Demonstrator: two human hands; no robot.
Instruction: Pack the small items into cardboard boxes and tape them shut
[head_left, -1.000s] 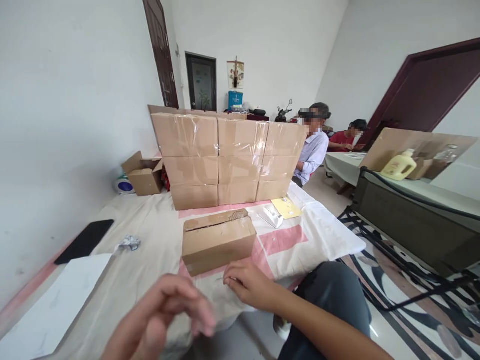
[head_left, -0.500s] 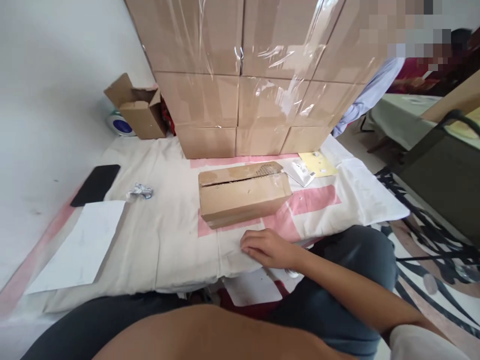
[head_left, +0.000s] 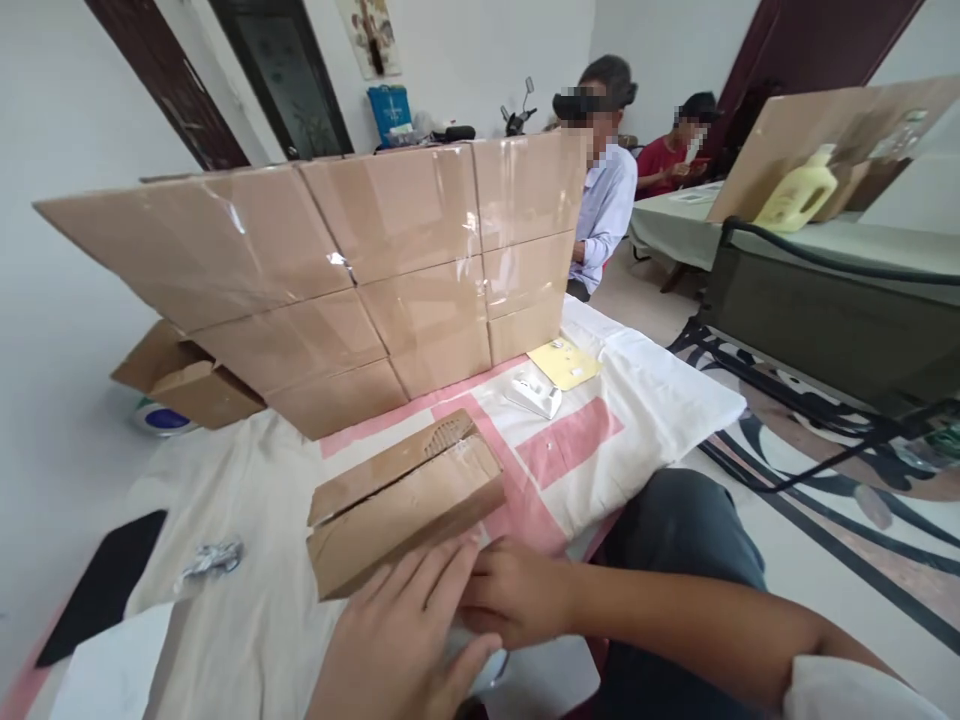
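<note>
My left hand (head_left: pixel 409 625) is open, its fingers stretched out and the thumb spread apart. It is in front of a closed, worn cardboard box (head_left: pixel 405 500), near the box's lower edge. Beside it, my right hand (head_left: pixel 521 590) is closed with its fingers curled, their tips partly hidden behind the left hand. Under the two hands shows a pale, rounded object (head_left: pixel 489 672); I cannot make out what it is or whether the right hand grips it.
A wall of taped cardboard boxes (head_left: pixel 420 290) stands behind. A white plastic piece (head_left: pixel 534 396) and a yellow sheet (head_left: pixel 564 364) lie right; crumpled foil (head_left: pixel 214 560), a black flat item (head_left: pixel 105 585) and white paper (head_left: pixel 112 665) lie left. A person (head_left: pixel 611 200) sits behind the boxes.
My left hand has come into view beside the right hand. The view has tilted up and turned right, bringing more of the room and other people into sight.
</note>
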